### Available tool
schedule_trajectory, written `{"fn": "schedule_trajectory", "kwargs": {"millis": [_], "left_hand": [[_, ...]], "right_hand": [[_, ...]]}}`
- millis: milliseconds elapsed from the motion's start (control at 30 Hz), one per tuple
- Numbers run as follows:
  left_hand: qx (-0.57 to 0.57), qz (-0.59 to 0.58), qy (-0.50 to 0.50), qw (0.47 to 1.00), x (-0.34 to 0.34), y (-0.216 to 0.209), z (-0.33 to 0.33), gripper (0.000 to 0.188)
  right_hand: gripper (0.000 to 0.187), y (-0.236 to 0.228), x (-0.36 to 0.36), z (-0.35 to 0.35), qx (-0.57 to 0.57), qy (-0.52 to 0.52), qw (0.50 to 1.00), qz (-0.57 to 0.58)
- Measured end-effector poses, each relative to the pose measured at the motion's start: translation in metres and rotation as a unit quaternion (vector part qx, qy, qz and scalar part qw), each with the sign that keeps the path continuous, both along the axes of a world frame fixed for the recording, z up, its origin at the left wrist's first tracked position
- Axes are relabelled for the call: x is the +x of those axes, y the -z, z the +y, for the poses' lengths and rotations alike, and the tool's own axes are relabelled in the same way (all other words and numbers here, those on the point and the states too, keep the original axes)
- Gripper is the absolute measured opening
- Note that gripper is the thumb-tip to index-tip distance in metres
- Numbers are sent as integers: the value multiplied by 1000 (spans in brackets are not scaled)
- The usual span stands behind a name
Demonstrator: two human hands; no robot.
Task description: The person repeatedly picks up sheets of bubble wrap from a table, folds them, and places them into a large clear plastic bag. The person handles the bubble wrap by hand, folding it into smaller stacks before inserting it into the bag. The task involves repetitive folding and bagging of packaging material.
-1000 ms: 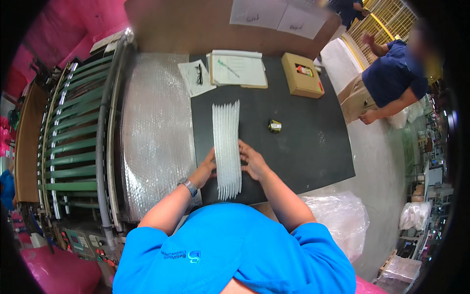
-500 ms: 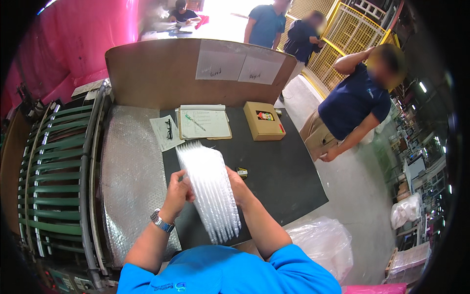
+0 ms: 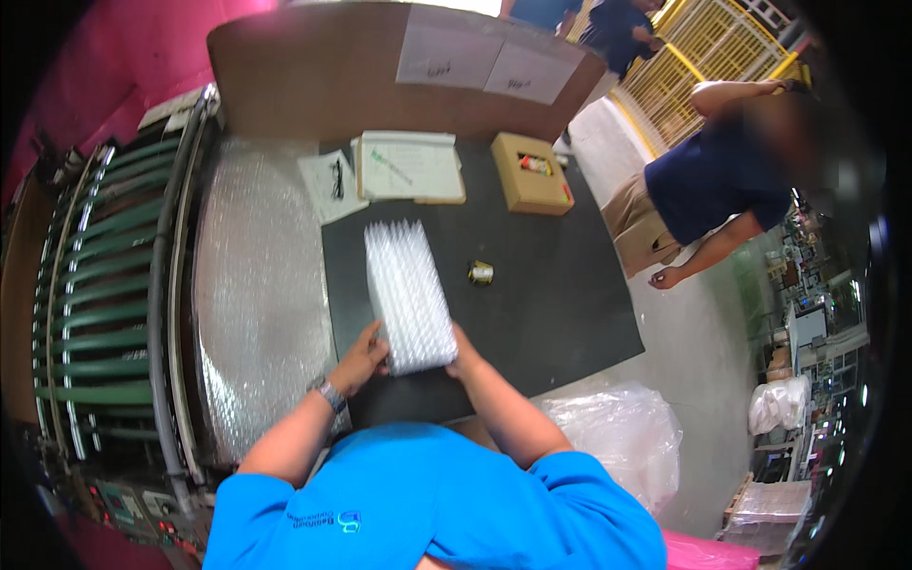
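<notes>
Between my hands is a stack of clear bubble-wrap pieces (image 3: 410,299), its ridged layers fanned at the far end, held over the dark table mat (image 3: 551,313). My left hand (image 3: 363,359) grips its near left edge, with a metal watch (image 3: 329,393) on that wrist. At the near right edge my right hand (image 3: 463,352) is closed on the stack, its fingers partly hidden. A small yellow-and-black object (image 3: 481,273), possibly a tape measure, lies to the right of the stack.
A clipboard with papers (image 3: 410,169), glasses (image 3: 337,179) and a cardboard box (image 3: 532,176) lie farther back. Bubble wrap (image 3: 256,304) covers the left side, beside green rollers (image 3: 109,313). A brown panel (image 3: 313,71) borders the back. A person (image 3: 712,171) stands at right.
The stack has tipped from leaning left to nearly upright, its near end now between my hands. My view has tilted down, and the small yellow-and-black object shows fully.
</notes>
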State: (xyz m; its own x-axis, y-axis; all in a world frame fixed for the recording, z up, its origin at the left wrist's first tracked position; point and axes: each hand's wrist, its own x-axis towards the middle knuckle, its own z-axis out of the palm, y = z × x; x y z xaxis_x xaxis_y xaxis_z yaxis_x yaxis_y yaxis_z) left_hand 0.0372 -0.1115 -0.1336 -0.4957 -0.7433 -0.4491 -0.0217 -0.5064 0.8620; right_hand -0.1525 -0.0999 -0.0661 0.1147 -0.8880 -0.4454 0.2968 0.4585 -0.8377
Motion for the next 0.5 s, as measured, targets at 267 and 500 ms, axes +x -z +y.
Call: {"fn": "schedule_trajectory", "kwargs": {"millis": [267,500], "left_hand": [[-46,146,-4,988,16,-102,-22,65],[103,16,-42,994,4,-40,-24,55]], "right_hand": [[46,-60,-15,-10,-143,-28,988,-40],[39,-4,-5,-13,64,-12,995,75]]}}
